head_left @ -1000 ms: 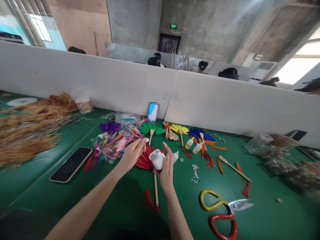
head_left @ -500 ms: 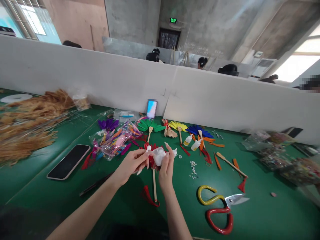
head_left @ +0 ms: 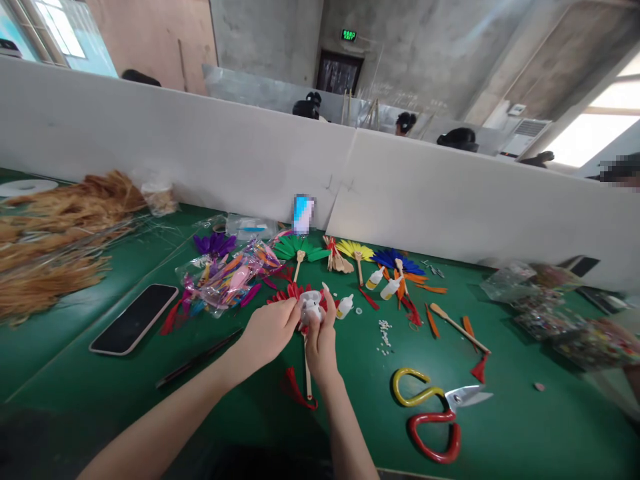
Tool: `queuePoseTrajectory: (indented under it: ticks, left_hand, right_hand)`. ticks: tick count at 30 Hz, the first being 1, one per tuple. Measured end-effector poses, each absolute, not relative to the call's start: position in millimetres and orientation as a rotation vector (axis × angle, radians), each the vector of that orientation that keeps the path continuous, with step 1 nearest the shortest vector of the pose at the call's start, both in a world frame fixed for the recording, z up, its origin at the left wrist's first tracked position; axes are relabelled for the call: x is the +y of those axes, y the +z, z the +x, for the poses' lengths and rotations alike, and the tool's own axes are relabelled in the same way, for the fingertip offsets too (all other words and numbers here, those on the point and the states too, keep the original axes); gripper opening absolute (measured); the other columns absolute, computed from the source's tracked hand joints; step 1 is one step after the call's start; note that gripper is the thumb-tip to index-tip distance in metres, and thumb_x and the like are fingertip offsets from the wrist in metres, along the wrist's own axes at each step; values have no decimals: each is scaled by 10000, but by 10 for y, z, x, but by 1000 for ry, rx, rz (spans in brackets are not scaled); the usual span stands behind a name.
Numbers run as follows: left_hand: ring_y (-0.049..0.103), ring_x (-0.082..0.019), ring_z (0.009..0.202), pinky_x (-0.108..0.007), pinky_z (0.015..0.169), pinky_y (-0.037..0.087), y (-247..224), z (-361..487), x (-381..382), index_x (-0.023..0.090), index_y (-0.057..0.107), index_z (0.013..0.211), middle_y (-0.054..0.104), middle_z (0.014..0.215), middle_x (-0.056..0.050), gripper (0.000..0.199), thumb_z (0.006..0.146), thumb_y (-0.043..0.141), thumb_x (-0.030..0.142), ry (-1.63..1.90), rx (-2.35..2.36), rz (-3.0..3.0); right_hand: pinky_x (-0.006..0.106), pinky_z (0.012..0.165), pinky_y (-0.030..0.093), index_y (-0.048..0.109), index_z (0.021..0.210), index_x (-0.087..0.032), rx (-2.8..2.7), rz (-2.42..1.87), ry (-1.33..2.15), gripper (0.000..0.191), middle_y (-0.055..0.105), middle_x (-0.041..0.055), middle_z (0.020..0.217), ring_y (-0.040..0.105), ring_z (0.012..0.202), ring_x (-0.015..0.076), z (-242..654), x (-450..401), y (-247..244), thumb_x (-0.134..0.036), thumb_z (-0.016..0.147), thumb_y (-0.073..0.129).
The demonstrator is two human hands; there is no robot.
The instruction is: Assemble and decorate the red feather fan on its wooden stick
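As two bare hands meet over a green counter (head_left: 365,413), the right grip (head_left: 323,341) is clamped around a small, smooth white case (head_left: 312,312), its rounded lid open, above a red fan (head_left: 285,293) of petal-like blades. The left grip (head_left: 270,328) has its fingers drawn together against the case's left side — whether they pinch anything there cannot be told. The fan's slim wooden handle (head_left: 307,373) points toward the wearer beside a silky red tassel (head_left: 294,385). A squeeze bottle (head_left: 345,307) rests just right of the case; tiny white beads (head_left: 384,335) scatter beyond — near steel scissors (head_left: 454,399) with looped yellow and red handles.
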State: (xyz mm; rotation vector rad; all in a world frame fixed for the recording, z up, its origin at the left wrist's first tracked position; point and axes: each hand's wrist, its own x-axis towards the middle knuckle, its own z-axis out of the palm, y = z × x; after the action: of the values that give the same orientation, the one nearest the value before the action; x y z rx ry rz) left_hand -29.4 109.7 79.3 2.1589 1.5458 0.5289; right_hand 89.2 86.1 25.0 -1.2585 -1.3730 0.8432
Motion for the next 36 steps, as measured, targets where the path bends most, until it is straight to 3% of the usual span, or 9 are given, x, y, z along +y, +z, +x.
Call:
queuePoseTrajectory:
  ticks: [9, 15, 19, 22, 27, 33, 36]
  left_hand:
    - [473, -132, 559, -226, 530, 327, 883, -551, 1462, 187, 472, 616, 525, 623, -3, 390, 904, 305, 391, 318, 925, 1945]
    - [463, -121, 604, -218, 557, 360, 759, -519, 1430, 189, 489, 844, 493, 708, 17, 252, 852, 456, 439, 908, 1157, 1920]
    - [479, -121, 511, -214, 478, 345, 581, -441, 1364, 199, 448, 915, 508, 620, 37, 299, 859, 417, 491, 717, 1095, 1735]
    - [459, -109, 451, -201, 422, 316, 462, -399, 1377, 199, 458, 940, 522, 586, 44, 327, 854, 415, 511, 669, 1041, 1560]
    - [403, -89, 411, -195, 392, 269, 369, -417, 1442, 171, 564, 897, 486, 530, 41, 375, 829, 464, 526, 678, 998, 1503]
    - [361, -84, 391, -199, 365, 234, 286, -374, 1416, 158, 543, 907, 442, 528, 45, 478, 822, 400, 606, 654, 1075, 1304]
    - [473, -101, 518, -206, 466, 376, 284, -362, 1386, 188, 476, 907, 477, 664, 32, 362, 841, 438, 542, 944, 1143, 1397]
  right_hand:
    - [249, 442, 382, 140, 1398, -152, -1145, -1125, 1027, 609, 493, -12, 622, 448, 454, 127, 869, 897, 138, -487, 904, 264]
    - [253, 400, 394, 197, 1385, -215, -929, -936, 1188, 575, 565, 2, 662, 477, 424, 127, 798, 929, 100, -508, 898, 279]
    - [311, 566, 482, 270, 1372, -237, -961, -1039, 1099, 561, 606, 74, 919, 594, 687, 183, 816, 916, 67, -519, 888, 309]
    - [319, 665, 476, 304, 1364, -240, -1025, -1116, 987, 547, 565, 95, 1066, 572, 841, 197, 841, 912, 50, -507, 887, 330]
    - [249, 432, 372, 211, 1400, -217, -1016, -1084, 1080, 588, 547, 28, 753, 418, 466, 114, 838, 908, 87, -503, 895, 305]
    - [244, 412, 329, 197, 1410, -198, -1102, -1085, 1082, 608, 462, -21, 606, 381, 428, 117, 818, 877, 177, -490, 894, 331]
    - [253, 422, 358, 189, 1415, -213, -1078, -1108, 1097, 613, 538, 16, 686, 431, 449, 126, 833, 875, 187, -507, 893, 318]
